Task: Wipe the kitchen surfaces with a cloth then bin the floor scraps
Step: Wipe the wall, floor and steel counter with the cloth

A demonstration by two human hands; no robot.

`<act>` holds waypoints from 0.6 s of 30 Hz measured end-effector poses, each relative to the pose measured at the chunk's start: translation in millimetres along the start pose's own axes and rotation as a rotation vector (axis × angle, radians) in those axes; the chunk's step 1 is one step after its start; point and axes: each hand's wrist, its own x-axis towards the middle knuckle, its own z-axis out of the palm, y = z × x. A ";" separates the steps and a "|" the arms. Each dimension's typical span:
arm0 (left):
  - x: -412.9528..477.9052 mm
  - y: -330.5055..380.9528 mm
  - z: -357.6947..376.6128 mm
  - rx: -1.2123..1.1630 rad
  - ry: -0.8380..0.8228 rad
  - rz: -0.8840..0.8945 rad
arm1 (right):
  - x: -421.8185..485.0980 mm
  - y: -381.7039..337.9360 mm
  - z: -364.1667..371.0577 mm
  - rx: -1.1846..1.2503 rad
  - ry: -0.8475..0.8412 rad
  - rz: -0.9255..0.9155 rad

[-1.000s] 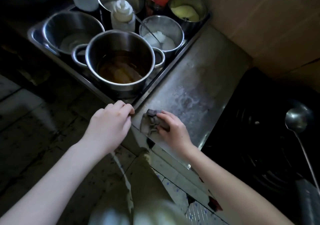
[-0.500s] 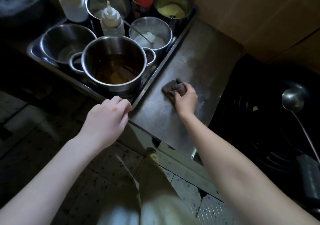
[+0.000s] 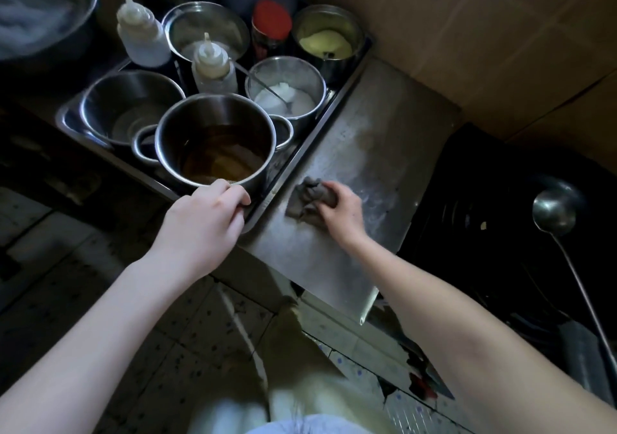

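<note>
My right hand presses a crumpled grey cloth onto the steel counter, close to the counter's left edge. The cloth sticks out to the left of my fingers. My left hand grips the near corner rim of the steel tray that sits left of the counter, fingers curled over the rim. The counter shows dull smears and streaks toward the back.
The tray holds a steel pot of brown liquid, several steel bowls, two squeeze bottles and a red-lidded jar. A black stove with a ladle lies right of the counter. Cardboard lines the wall behind. Tiled floor lies below.
My right hand drew the cloth back toward me and to the left after a push toward the counter's middle. My left hand stayed on the tray's corner.
</note>
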 end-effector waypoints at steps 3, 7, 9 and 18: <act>8.1 6.5 2.7 -0.001 0.009 0.017 | 26.8 9.4 -22.2 0.025 0.142 0.146; 17.4 14.8 10.5 -0.038 0.011 0.075 | 23.2 13.0 -28.3 -0.016 0.220 0.226; 22.1 17.1 15.6 -0.044 -0.015 0.132 | 3.8 9.1 -17.6 -0.014 0.198 0.210; 42.5 15.6 17.7 -0.011 -0.206 0.443 | -94.8 -5.6 20.4 0.030 0.114 0.216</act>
